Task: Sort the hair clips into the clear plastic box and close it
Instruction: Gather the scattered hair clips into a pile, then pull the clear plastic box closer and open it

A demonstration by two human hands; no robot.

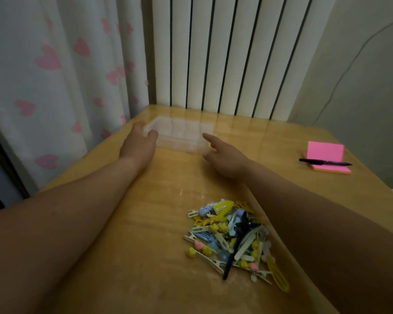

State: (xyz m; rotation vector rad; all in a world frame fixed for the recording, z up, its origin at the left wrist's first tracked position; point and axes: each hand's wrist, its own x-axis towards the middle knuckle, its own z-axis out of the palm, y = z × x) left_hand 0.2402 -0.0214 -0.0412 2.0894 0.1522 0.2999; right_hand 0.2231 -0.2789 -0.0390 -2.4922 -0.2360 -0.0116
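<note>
A clear plastic box (182,134) with inner compartments lies closed and flat at the far middle of the wooden table (159,223). My left hand (139,143) is at the box's left end, fingers and thumb spread around its corner. My right hand (225,155) is at the box's right front corner, index finger stretched toward it and thumb near its front edge. Whether either hand touches the box I cannot tell. A heap of hair clips (234,239), yellow, blue, cream, pink and black, lies near the table's front, between my forearms.
A pink sticky-note pad (325,155) with a black pen (325,162) across it sits at the right of the table. A heart-print curtain (55,75) hangs left, a ribbed white radiator (225,53) stands behind the table.
</note>
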